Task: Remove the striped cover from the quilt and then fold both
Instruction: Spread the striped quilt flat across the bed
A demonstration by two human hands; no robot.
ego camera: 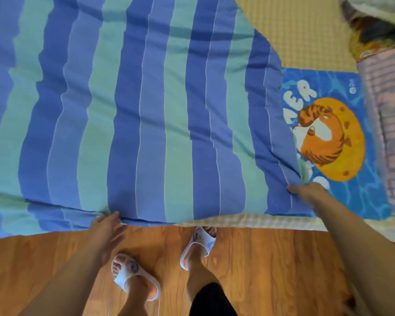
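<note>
The quilt in its blue and green striped cover (pixel 132 106) lies spread over the bed and hangs a little over the near edge. My right hand (pixel 306 191) grips the cover's near right corner, fingers curled into the bunched cloth. My left hand (pixel 105 226) is at the near hem, fingers fairly straight and touching the cover's lower edge. The quilt itself is hidden inside the cover.
A yellow checked sheet (pixel 301 30) covers the bed. A blue towel with an orange tiger print (pixel 338 137) lies to the right, with a pinkish folded blanket (pixel 390 124) beyond. Below the bed edge is wooden floor (pixel 260 270), where my feet in white slippers (pixel 198 245) stand.
</note>
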